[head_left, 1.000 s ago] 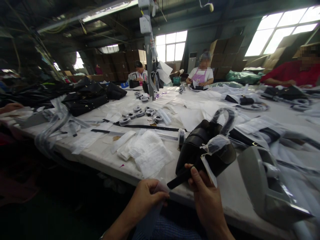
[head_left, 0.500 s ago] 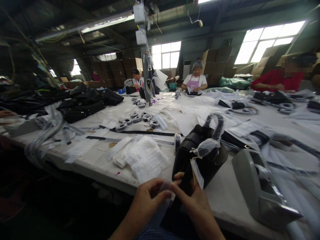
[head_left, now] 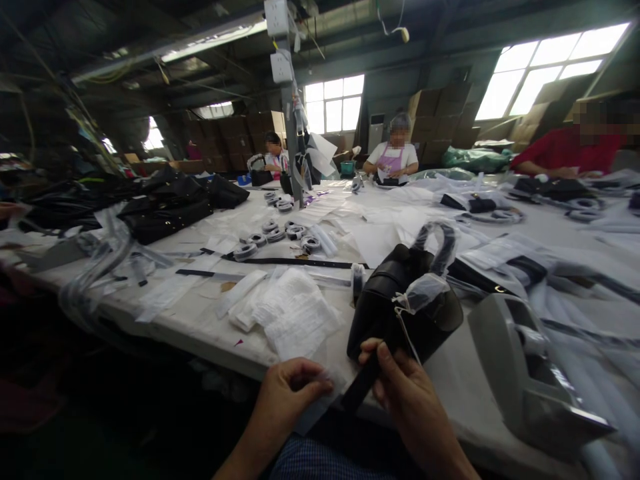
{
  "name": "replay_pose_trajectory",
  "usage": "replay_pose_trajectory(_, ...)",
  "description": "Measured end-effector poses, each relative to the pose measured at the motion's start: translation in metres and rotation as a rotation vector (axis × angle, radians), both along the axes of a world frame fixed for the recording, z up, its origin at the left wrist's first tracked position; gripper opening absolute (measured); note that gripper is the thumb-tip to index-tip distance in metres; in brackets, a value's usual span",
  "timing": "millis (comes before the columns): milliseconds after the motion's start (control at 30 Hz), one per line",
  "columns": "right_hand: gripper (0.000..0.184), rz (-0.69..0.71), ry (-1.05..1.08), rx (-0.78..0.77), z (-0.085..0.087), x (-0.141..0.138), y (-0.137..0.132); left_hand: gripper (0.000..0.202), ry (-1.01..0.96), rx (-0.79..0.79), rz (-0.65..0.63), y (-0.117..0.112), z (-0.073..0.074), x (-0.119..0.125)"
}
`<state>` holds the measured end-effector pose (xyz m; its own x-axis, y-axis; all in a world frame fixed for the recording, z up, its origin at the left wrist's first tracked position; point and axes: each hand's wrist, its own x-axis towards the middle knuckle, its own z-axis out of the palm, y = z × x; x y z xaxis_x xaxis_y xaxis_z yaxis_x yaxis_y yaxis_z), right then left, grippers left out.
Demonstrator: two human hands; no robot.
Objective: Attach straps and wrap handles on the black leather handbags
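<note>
Left hand (head_left: 295,387): thumb and fingertips were pinched nearly together on a thin sheet (head_left: 314,415), which hung below them.
Right hand (head_left: 407,380): fingers were curled closed around a black strap (head_left: 361,385), its end pointing toward the left hand.
Bag (head_left: 377,297): sat tilted just beyond the right hand.
Risk: a hard left-hand tug could probably have creased the sheet; a loose right-hand hold might have let the strap slip.
</note>
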<state>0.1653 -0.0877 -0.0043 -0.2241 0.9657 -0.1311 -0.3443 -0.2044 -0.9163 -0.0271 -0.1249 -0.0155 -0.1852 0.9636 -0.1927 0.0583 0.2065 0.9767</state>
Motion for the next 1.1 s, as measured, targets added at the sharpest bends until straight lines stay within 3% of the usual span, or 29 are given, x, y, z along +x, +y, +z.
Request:
replay_pose_trajectory(133, 0.037, -0.173, 0.033, 0.058, -0.001, -0.010, 0.000, 0.022, 0.018, -0.035, 0.000, -0.004, -0.003, -0.004)
replay_pose_trajectory(267, 0.035, -0.231, -0.021, 0.109, -0.007, -0.014, 0.001, 0.019, 0.015, -0.027, 0.001, -0.006, -0.005, -0.006)
replay_pose_trajectory(467, 0.034, -0.234, -0.113, 0.149, -0.014, -0.013, 0.001, 0.021, -0.034, -0.041, -0.021, -0.006, -0.008, -0.007)
replay_pose_trajectory(700, 0.036, -0.179, -0.208, 0.163, -0.007, -0.012, 0.001, 0.027, -0.070, -0.050, -0.040, -0.004, -0.002, -0.003)
replay_pose_trajectory(900, 0.050, -0.062, -0.274, 0.134, -0.010, -0.012, 0.005, 0.033, -0.055, 0.023, -0.124, 0.010, 0.004, 0.017)
replay_pose_trajectory(1100, 0.060, -0.139, -0.452, 0.197, -0.013, 0.012, -0.004, 0.034, -0.099, 0.076, -0.182, 0.028, 0.016, 0.044)
